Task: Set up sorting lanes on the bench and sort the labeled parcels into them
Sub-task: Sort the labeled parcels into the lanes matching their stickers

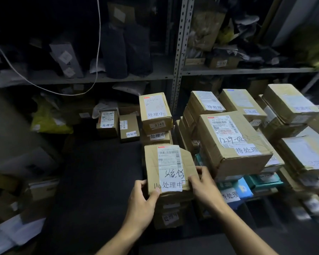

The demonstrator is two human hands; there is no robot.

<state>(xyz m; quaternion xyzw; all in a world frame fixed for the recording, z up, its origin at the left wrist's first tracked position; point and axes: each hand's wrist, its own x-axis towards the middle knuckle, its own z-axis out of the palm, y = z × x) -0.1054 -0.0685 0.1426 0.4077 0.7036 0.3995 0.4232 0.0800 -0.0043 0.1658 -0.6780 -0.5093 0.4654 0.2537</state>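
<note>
Parcel stockroom: metal shelving (179,52), stacked labelled cartons (234,140), dark bench (99,172).

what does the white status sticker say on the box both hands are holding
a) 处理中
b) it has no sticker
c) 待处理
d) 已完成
a: the box gripped by the left hand and the right hand carries a white sticker at its near edge that reads 处理中, under the shipping label.

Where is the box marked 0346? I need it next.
In the head view, the box marked 0346 tops the stack behind the parcel in both hands, left of the shelf upright.
</note>
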